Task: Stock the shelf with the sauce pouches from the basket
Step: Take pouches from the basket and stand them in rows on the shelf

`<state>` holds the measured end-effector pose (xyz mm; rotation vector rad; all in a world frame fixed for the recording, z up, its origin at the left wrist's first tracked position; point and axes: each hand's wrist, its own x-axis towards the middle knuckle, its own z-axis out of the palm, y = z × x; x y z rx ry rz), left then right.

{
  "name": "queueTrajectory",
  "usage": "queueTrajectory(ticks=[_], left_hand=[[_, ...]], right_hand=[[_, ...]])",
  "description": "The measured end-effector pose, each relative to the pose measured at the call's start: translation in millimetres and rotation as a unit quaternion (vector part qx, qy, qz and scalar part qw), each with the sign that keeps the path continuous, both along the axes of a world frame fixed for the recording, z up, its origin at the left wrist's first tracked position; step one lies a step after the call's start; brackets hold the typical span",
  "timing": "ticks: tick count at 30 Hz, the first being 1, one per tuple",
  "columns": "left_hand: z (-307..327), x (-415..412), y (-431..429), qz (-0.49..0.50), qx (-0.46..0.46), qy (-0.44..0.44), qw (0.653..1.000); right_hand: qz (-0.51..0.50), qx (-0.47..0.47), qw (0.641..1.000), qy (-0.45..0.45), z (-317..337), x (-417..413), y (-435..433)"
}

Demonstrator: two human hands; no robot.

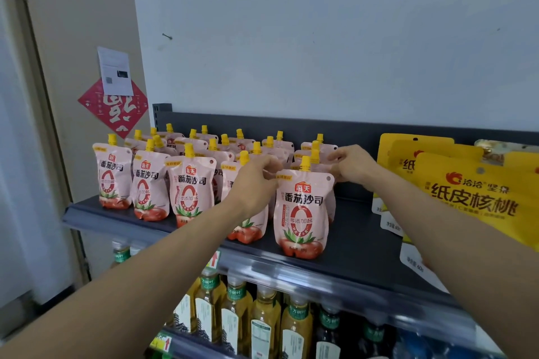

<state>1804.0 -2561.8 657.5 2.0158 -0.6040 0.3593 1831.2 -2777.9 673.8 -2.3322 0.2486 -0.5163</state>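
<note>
Pink tomato sauce pouches with yellow caps stand upright in several rows on the dark grey shelf (358, 245). The front right pouch (303, 213) stands near the shelf's front edge. My left hand (256, 181) pinches its top left corner. My right hand (353, 165) is at its top right, fingers curled on the edge of a pouch; whether that is this pouch or the one behind it is unclear. More pouches (189, 192) line the front row to the left. The basket is out of view.
Yellow walnut snack bags (472, 195) lean at the shelf's right end. Bare shelf lies between them and the pouches. Bottles of yellow drink (265, 326) fill the shelf below. A beige door with a red paper decoration (115, 109) is at the left.
</note>
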Motion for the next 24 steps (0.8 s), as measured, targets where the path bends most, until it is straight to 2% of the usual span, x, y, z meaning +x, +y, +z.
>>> queueTrajectory(ticks=[4, 10, 14, 18, 21, 24], left_hand=[[3, -4, 7, -0.007, 0.025, -0.012, 1.000], [7, -9, 18, -0.029, 0.040, -0.026, 0.998], [14, -12, 23, -0.038, 0.034, -0.039, 0.998], [15, -10, 24, -0.037, 0.036, -0.041, 0.998], [15, -8, 22, -0.038, 0.037, -0.035, 0.998], [16, -5, 16, -0.044, 0.043, -0.033, 0.998]], right_hand=[[-0.015, -0.062, 0.998, -0.014, 7, -10, 8], [-0.065, -0.132, 0.989, 0.017, 8, -18, 20], [-0.072, -0.107, 0.990, 0.057, 6, -12, 20], [-0.057, 0.011, 0.995, 0.077, 5, -7, 18], [-0.056, 0.009, 0.994, 0.095, -1, -4, 15], [-0.071, -0.006, 0.994, 0.077, -2, -2, 9]])
